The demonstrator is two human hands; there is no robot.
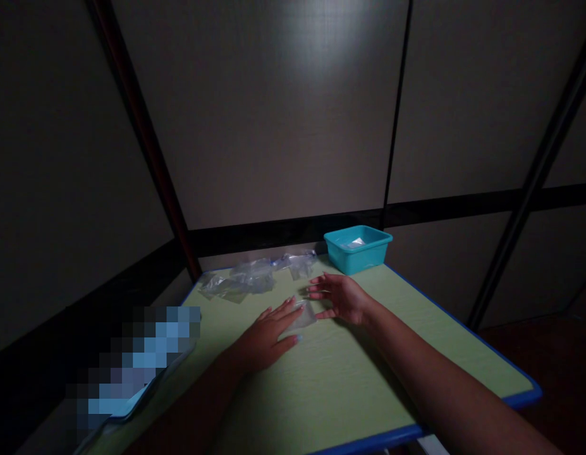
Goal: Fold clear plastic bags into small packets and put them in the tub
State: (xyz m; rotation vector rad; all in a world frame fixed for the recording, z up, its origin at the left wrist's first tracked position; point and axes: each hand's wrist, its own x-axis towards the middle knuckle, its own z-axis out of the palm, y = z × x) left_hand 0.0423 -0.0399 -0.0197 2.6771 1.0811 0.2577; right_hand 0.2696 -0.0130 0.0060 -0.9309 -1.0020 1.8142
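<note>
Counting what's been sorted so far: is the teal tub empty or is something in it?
Not empty. The tub holds at least one clear plastic piece, pale against its floor; how many, cannot tell.

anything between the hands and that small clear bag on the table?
Nothing visible. The left hand lies flat on the table with fingertips at the small clear bag; the right hand hovers at its far side. The pile of clear bags and the teal tub sit farther back.

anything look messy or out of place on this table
Mostly tidy. The one loose spot is the pile of clear plastic bags strewn crumpled along the table's far edge, beside the teal tub. The left hand and right hand rest on one small clear bag. Nothing looks spilled or damaged.
</note>
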